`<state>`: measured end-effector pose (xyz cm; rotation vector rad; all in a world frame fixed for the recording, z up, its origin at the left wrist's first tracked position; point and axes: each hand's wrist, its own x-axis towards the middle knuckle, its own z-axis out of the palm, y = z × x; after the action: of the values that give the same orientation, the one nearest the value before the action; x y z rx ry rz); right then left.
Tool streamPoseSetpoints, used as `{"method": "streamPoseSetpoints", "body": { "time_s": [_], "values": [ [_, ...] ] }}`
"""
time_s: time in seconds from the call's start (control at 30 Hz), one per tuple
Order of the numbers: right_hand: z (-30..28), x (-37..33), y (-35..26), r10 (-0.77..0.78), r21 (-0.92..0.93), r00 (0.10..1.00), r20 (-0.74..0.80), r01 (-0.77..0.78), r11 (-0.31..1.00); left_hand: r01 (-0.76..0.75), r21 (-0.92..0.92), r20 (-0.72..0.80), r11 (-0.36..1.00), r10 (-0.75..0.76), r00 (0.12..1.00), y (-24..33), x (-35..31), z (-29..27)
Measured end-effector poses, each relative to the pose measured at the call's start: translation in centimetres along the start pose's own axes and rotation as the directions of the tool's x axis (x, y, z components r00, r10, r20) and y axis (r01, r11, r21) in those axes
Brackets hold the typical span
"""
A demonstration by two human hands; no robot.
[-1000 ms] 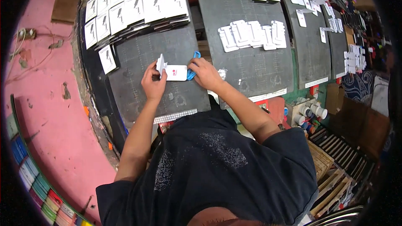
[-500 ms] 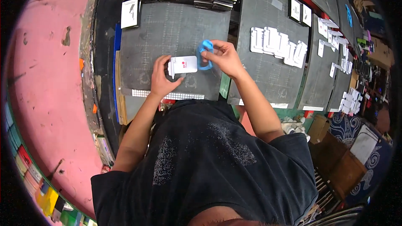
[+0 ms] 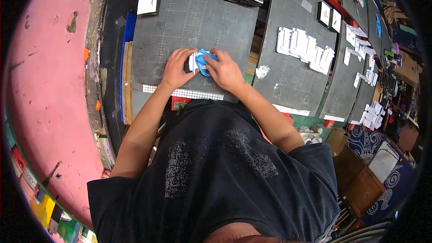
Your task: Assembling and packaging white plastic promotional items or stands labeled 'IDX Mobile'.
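Our left hand (image 3: 179,68) grips a white stand (image 3: 192,63) near the frame's upper middle, maybe to steady it; our right hand (image 3: 225,69) holds a blue loop (image 3: 200,58)

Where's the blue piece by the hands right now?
In the head view, the blue piece is just left of centre, between the left hand and the right hand, with the white holder immediately to its left.
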<state>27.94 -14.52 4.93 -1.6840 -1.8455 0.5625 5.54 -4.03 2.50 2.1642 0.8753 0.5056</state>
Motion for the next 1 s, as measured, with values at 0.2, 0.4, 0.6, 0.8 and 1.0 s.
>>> {"method": "streamPoseSetpoints", "body": {
  "time_s": [0.2, 0.4, 0.6, 0.8, 1.0],
  "values": [
    [1.9, 0.3, 0.8, -0.030, -0.052, 0.987, 0.158, 0.039, 0.998, 0.027, 0.001, -0.042, 1.000, -0.027, 0.999, 0.1, 0.2, 0.5],
    [2.3, 0.2, 0.8, -0.127, -0.046, 0.984, 0.124, 0.133, 0.990, 0.042, -0.007, -0.016, 0.999, -0.043, 0.999, -0.3, 0.3, 0.4],
    [2.2, 1.8, 1.6, -0.055, 0.026, 0.976, 0.212, 0.050, 0.998, 0.034, -0.010, -0.012, 0.999, -0.034, 0.999, -0.4, 0.4, 0.3],
    [2.6, 2.7, 1.4, 0.071, -0.034, 0.997, -0.003, -0.071, 0.997, -0.017, -0.012, 0.015, 1.000, 0.018, 1.000, -0.7, 0.6, -0.3],
    [2.5, 2.7, 1.1, 0.041, -0.040, 0.999, -0.016, -0.041, 0.998, 0.001, -0.004, 0.008, 1.000, -0.001, 1.000, -0.6, 0.6, -0.2]
  ]
}}
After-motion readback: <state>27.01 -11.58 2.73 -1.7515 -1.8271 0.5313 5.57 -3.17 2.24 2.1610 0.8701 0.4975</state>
